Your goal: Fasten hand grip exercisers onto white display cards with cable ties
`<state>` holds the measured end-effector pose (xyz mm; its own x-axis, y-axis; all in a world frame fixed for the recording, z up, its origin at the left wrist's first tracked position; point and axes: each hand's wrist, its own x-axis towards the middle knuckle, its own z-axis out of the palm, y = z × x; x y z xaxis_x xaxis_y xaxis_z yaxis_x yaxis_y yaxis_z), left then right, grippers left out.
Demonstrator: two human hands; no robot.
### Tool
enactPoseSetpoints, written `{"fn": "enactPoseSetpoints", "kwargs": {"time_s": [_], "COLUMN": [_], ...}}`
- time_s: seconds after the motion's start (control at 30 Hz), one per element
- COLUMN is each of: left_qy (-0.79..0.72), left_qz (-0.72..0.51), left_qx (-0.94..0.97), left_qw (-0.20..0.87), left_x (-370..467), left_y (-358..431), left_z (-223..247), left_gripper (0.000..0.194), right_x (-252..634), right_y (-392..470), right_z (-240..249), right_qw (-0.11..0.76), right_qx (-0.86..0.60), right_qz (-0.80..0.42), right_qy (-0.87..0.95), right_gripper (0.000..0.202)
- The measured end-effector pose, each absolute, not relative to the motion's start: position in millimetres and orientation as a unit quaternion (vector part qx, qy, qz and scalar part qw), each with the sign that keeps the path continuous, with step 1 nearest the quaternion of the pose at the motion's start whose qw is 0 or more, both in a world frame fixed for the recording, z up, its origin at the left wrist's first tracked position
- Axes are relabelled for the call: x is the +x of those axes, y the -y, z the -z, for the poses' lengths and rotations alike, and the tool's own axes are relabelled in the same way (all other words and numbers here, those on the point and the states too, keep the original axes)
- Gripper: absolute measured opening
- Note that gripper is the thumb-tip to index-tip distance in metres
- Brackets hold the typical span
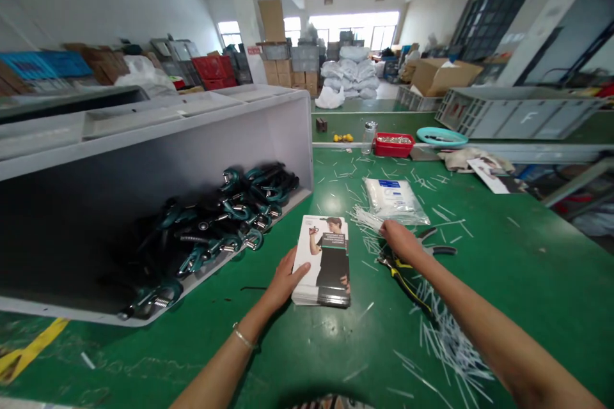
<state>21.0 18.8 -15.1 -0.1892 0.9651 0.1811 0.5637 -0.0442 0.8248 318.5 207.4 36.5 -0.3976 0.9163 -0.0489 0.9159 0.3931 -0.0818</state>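
Observation:
On the green table, a stack of printed cards (320, 262) lies in front of me, showing a person on a white and dark background. My left hand (289, 275) grips its left edge, the thumb over the top card. To the right, my right hand (399, 241) is closed at the end of a bunch of thin white cable ties (367, 218). Just beyond it is a clear bag of white ties (396, 200). Below my right hand lie pliers with black and yellow handles (407, 284), partly covered by the forearm. Loose white strips (453, 348) are heaped nearby.
A large grey bin (311, 140) on its side at left holds several teal and black items with coil springs (235, 217). Toward the back stand a glass jar (369, 137), a red tray (394, 146) and a turquoise dish (442, 136). A grey crate (522, 116) stands behind.

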Motion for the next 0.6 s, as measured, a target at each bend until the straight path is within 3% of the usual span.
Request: {"fn": "enactPoseSetpoints", "kwargs": {"time_s": [0.17,0.6], "left_qy": [-0.615,-0.647], "left_qz": [-0.495,-0.534], "left_qx": [0.505,0.456], "left_qw": [0.348,0.296], "left_x": [14,39], "left_y": [-13,5], "left_z": [18,24], "left_gripper": [0.05,0.05], "right_x": [317,330], "right_y": [-206,-215], "right_z": [-33,-29], "right_qw": [-0.038,-0.016], "right_qx": [-0.552,-0.533], "right_qz": [-0.057,-0.058], "right_qy": [0.831,0.844], "right_gripper": [0.016,0.014]}}
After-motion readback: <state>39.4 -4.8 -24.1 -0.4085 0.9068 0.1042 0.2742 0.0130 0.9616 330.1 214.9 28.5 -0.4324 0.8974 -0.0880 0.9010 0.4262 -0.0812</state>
